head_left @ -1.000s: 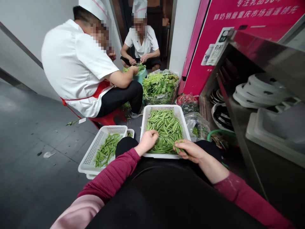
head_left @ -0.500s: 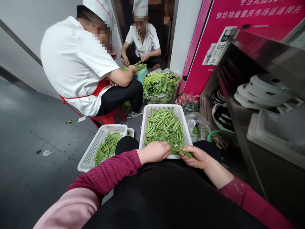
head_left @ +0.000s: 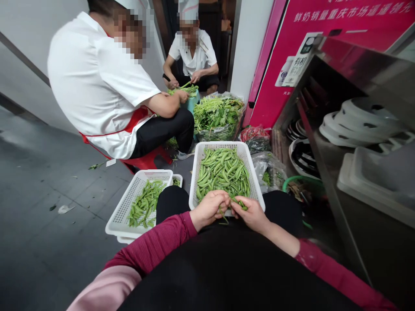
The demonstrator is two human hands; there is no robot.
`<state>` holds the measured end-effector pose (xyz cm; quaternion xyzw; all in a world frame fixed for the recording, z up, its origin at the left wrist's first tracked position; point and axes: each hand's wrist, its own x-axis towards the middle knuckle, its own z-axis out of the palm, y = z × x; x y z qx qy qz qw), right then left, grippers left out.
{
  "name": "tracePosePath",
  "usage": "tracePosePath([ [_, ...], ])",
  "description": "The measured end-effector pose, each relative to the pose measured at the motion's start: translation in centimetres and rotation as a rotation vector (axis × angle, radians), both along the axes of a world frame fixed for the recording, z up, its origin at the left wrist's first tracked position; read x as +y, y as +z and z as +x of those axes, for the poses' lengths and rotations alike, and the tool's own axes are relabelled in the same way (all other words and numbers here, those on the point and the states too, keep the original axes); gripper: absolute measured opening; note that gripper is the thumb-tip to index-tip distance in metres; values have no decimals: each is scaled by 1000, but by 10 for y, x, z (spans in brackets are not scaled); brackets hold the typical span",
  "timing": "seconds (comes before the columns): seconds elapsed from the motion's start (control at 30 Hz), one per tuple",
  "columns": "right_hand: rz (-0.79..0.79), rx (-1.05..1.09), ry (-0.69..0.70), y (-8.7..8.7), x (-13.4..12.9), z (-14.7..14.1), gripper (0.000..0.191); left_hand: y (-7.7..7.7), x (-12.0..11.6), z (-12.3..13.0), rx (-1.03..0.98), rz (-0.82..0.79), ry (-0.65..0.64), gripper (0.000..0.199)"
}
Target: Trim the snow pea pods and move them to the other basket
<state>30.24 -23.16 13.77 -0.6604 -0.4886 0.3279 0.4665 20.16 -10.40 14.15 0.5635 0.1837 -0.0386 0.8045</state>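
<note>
A white basket (head_left: 258,190) full of green pea pods (head_left: 223,170) rests at my lap. Over its near edge, my left hand (head_left: 210,208) is closed, with thin green strands hanging below its fingertips. My right hand (head_left: 251,212) is pinched round several pea pods (head_left: 241,204), its fingertips meeting those of my left hand. To the left, a second white basket (head_left: 119,216) holds more pods (head_left: 147,203), partly hidden by my knee.
A person in white (head_left: 97,82) sits on a red stool (head_left: 149,159) at the left; another person (head_left: 194,52) crouches behind. Leafy greens (head_left: 218,114) fill a bag beyond the basket. A metal shelf (head_left: 327,172) and green-rimmed bin (head_left: 292,179) stand right.
My right hand has moved left and up to meet my left hand. Thin strands now hang from my left fingers. The seated person leans slightly further left.
</note>
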Motion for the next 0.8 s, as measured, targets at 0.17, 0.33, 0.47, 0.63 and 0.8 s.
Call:
tracePosePath([
  [0.17,166,174,-607,-16,13,29,27,-15,11,-1,3,-233,286,21],
  [0.33,-421,-210,-502,-45,52,82,12,-24,14,-7,204,-150,234,42],
  [0.47,-535,-212,-484,-63,81,80,14,-23,6,-6,173,-17,185,41],
  [0.63,-539,-27,-412,-59,64,84,23,-23,10,-3,210,233,100,22],
  [0.8,-503,353,-332,-45,19,79,17,-28,6,15,66,778,-41,18],
])
